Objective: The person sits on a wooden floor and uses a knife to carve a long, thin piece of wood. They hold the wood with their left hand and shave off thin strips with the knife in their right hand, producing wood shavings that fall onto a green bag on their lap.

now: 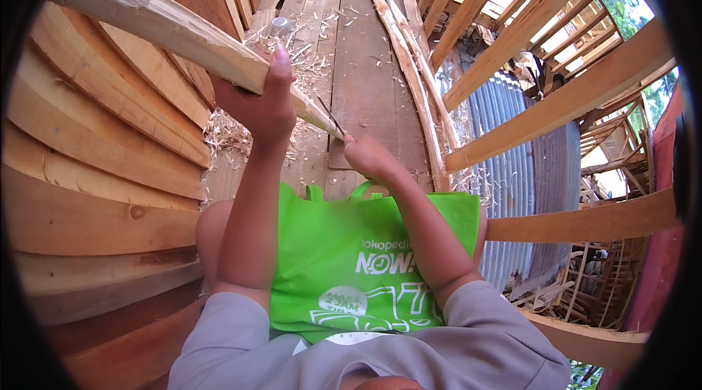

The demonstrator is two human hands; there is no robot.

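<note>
A long pale wooden pole (168, 28) slants down from the upper left toward the middle, its bark off and its surface faceted. My left hand (257, 110) is wrapped round it from below, thumb up along its side. Beyond that grip the pole narrows to a tip close to my right hand (369, 159). That hand is closed on what looks like a knife, whose thin dark blade (330, 116) lies against the tapered end; its handle is hidden in my fingers. Across my lap is spread a green bag (314, 236) with white print, under both forearms.
Curly shavings (227, 135) litter the plank floor (365, 90). A small clear cup (279, 26) stands beyond my left hand. Two slim peeled poles (409, 68) lie along the right side, by an open wooden railing (578, 225) above corrugated sheets (504, 170). Stacked boards (95, 207) line the left.
</note>
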